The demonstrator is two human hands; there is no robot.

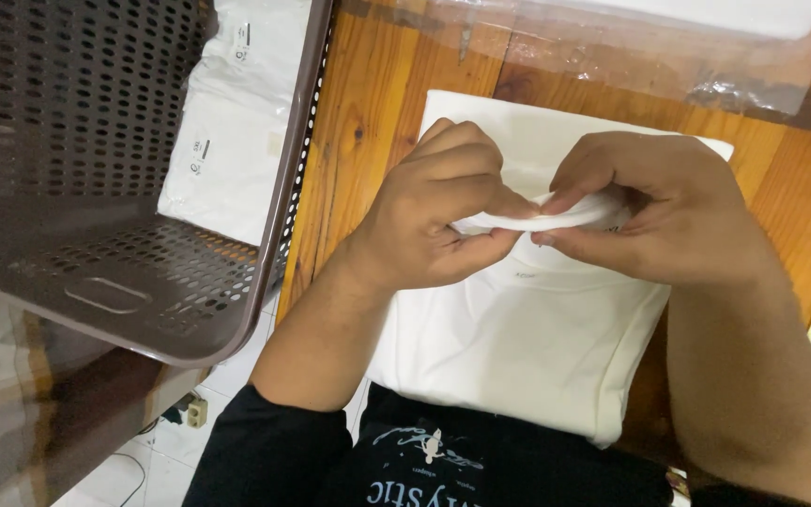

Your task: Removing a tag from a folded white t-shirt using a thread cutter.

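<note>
A folded garment (518, 347) lies on the table (368, 122); left of it, packets (227, 160) in a basket (77, 188).

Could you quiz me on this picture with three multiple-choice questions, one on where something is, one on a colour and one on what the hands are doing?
1. Where is the perforated basket?
A. To the left of the wooden table
B. On top of the folded white garment
C. Behind the clear plastic bag

2. What colour is the basket?
A. Blue
B. Brown
C. Yellow

3. What are the left hand and the right hand doing?
A. Resting flat on the table
B. Both pinching a raised edge of the garment between them
C. Lifting the basket

Answers:
1 A, the basket stands off the table's left edge, with white packed items inside.
2 B, its walls are dull brown.
3 B, fingers of both hands close on the white fabric fold lifted above the garment.
</note>
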